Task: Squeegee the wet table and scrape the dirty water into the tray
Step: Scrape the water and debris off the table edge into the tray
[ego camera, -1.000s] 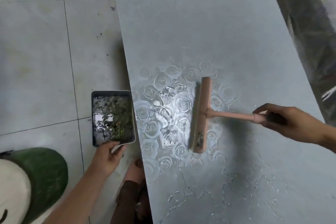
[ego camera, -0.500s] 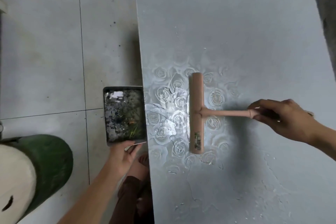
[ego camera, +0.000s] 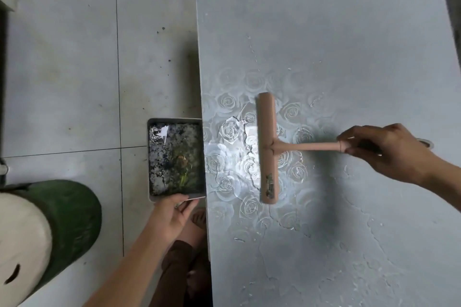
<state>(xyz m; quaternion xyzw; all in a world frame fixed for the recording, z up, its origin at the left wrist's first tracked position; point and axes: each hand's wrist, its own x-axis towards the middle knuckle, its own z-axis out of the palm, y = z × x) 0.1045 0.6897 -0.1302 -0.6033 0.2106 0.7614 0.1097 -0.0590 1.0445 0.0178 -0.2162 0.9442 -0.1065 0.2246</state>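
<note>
Right hand [ego camera: 384,151] grips the squeegee [ego camera: 268,148] by its handle end. The blade lies on the bench [ego camera: 324,32], long axis parallel to the tray [ego camera: 149,157], with wet film between them. Left hand [ego camera: 172,214] holds the tray's near end at the bench edge.

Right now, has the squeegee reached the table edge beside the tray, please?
No, the squeegee rests on the table short of its edge, with wet surface between it and the tray.
</note>
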